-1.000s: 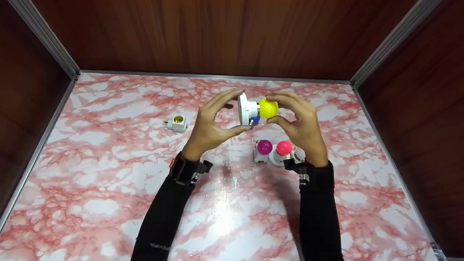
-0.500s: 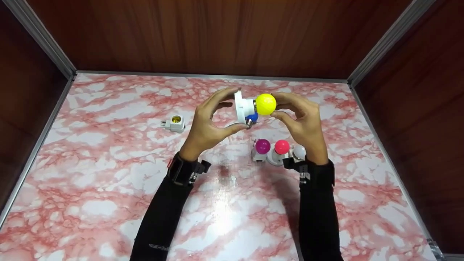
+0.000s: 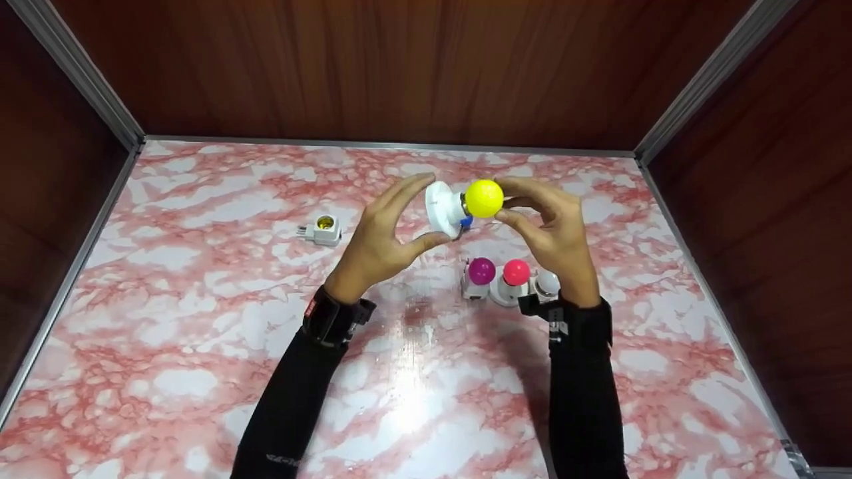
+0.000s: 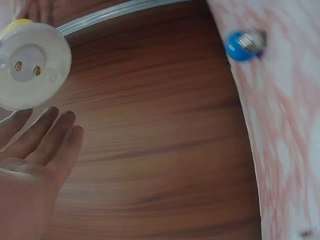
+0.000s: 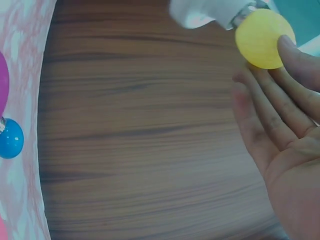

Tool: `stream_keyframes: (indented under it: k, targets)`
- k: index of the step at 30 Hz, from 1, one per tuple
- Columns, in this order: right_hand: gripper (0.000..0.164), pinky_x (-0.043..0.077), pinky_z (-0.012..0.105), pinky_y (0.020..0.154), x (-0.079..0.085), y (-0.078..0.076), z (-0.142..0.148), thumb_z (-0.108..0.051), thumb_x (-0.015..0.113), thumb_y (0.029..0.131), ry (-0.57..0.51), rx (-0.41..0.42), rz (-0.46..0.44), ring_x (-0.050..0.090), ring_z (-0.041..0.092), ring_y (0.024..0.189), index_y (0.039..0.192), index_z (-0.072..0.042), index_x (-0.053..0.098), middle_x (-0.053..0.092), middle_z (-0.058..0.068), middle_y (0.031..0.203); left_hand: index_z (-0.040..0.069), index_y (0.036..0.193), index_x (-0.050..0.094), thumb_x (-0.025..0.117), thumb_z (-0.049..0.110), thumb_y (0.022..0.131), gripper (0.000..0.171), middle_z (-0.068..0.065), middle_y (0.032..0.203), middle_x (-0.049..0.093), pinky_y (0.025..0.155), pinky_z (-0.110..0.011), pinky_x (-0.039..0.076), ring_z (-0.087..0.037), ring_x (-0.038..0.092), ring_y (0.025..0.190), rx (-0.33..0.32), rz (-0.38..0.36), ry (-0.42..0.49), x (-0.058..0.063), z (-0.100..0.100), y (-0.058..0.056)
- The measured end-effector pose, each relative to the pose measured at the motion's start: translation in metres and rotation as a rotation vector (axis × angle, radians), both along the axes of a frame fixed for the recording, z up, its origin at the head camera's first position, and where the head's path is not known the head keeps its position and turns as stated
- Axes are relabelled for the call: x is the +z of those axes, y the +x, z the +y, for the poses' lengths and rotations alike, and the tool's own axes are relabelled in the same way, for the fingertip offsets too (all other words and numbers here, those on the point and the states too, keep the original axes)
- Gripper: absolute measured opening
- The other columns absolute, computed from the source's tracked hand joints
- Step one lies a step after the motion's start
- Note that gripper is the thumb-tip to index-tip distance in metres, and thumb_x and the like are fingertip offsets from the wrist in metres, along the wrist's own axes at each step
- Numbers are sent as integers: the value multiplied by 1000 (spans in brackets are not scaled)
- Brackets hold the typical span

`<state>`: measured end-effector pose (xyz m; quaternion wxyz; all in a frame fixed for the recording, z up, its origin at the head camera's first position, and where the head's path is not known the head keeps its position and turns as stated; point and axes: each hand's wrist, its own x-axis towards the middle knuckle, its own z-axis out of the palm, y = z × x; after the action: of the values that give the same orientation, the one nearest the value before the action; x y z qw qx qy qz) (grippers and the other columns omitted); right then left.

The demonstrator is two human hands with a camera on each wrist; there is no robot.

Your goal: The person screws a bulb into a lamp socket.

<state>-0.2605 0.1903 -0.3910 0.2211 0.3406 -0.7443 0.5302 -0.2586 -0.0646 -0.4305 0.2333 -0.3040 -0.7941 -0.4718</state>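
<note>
My left hand (image 3: 379, 243) grips a round white lamp holder (image 3: 439, 207) by its rim, thumb below and fingertips above. The holder's back, with two brass screws, faces the left wrist camera. A yellow light bulb (image 3: 484, 198) sits at the mouth of the holder, part of its metal base showing. How far it is screwed in cannot be told. My right hand (image 3: 558, 223) pinches this bulb between thumb and fingers; in the right wrist view the thumb lies on the yellow globe (image 5: 262, 40). Both are held above the table.
A blue bulb (image 4: 239, 47) lies on the marbled table beyond the hands. Nearer stand a purple bulb (image 3: 482, 271), a pink bulb (image 3: 516, 272) and a white bulb (image 3: 548, 283), in white holders. A plug-in socket (image 3: 326, 233) lies left. Dark wooden walls (image 3: 386, 73) enclose the table.
The lamp holder and yellow bulb have shifted slightly left and tilted, so more of the holder's front face shows. The right fingers have moved from the globe's sides to its right edge.
</note>
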Motion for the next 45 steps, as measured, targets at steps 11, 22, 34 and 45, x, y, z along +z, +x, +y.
stream_keyframes:
  k: [11,22,34,45]
  targets:
    - [38,60,32,89,-18,4,-10,-21,80,82,348,-134,-29,71,17,97,117,-10,72,76,4,113,7,149,41,63,52,89,78,-16,156,42,125,-50,30,-32,40,147,111,-64,-427,-36,-5,8]
    - [36,61,36,89,-50,4,-26,-18,81,82,642,-158,-106,73,22,95,115,-7,72,76,9,107,5,147,42,62,45,94,69,-17,162,32,122,-63,28,-37,33,151,135,-295,-685,-77,4,19]
    - [31,61,37,88,-62,-1,-32,-17,81,81,746,-153,-172,73,22,98,110,-8,72,77,9,107,3,149,39,64,46,92,75,-17,162,32,116,-70,32,-41,34,149,145,-349,-717,-88,7,21]
    - [27,61,36,90,-65,-2,-34,-13,80,81,779,-129,-200,74,22,100,107,-8,74,77,9,107,3,144,46,65,51,89,75,-16,161,35,114,-72,33,-42,36,147,141,-408,-744,-89,12,23]
